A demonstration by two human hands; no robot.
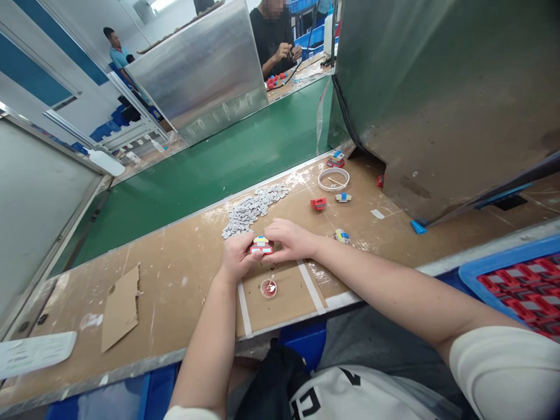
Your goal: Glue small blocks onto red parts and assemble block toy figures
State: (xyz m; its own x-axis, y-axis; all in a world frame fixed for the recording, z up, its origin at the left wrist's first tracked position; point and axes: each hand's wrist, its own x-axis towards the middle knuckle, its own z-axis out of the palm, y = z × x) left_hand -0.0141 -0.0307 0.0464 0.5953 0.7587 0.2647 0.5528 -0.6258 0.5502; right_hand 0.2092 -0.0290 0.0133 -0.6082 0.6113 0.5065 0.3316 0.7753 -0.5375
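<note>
Both hands meet over the bench (175,280): left hand (236,256) and right hand (291,239) pinch a small red-and-yellow plastic part (261,245) between their fingers. A loose grip could drop it into the small round dish (268,287) just below.

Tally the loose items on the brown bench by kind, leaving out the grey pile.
Small red and blue parts: 6, one held between the left hand and right hand, others such as the red one
White ring: 1
Small round dish: 1
Cardboard scrap: 1
Total: 9
</note>
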